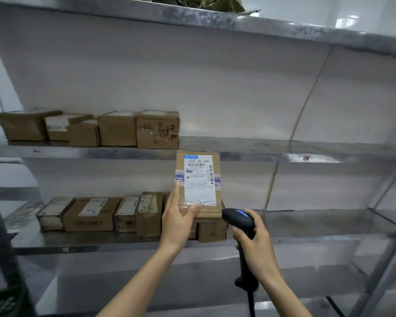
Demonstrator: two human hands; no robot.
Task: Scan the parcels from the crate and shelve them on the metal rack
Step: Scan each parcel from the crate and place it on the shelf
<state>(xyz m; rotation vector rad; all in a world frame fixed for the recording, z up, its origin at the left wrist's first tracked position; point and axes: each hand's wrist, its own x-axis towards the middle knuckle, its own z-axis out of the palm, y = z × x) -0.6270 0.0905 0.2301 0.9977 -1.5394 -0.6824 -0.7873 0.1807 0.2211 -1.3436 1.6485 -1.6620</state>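
Observation:
A small cardboard parcel point(199, 177) with a white shipping label faces me, held upright in front of the metal rack point(284, 154). My left hand point(178, 216) grips its lower left corner, thumb across the label's bottom edge. My right hand point(254, 239) holds a black barcode scanner point(238, 219) by the handle, its head just below and right of the parcel, a blue light on top. A dark crate point(2, 300) shows at the bottom left corner.
Several cardboard boxes point(117, 129) line the left of the upper shelf. Several more boxes point(96, 213) stand on the shelf below, partly behind the held parcel. The right halves of both shelves are bare metal. A scanner cable point(252, 305) hangs down.

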